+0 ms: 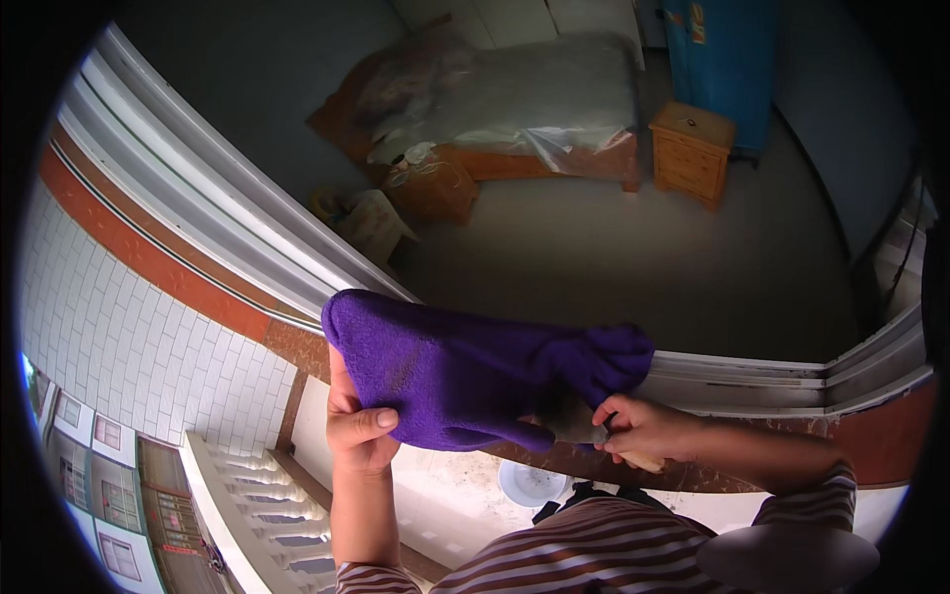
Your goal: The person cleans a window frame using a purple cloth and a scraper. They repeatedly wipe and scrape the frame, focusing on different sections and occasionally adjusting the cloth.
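A purple towel (pixel 438 379) is spread in front of me, gripped at its left end by my left hand (pixel 364 427). My left thumb lies on the near face of the cloth and the other fingers are mostly behind it. My right hand (pixel 649 431) holds what looks like a putty knife, with a flat metal blade (pixel 577 425) and a light-coloured handle (pixel 642 462). The blade points left against the towel, whose folds partly hide it. Darker smudges mark the towel's middle. Its right end hangs bunched above my right hand.
Just beyond the towel runs a white window frame (pixel 735 382) with sliding tracks, above a brown stone-like ledge (pixel 712 475). A white basin (pixel 531 482) stands on the floor below. Left is a white balustrade (pixel 260 494). Inside are a plastic-covered bed (pixel 534 89) and a wooden nightstand (pixel 690 156).
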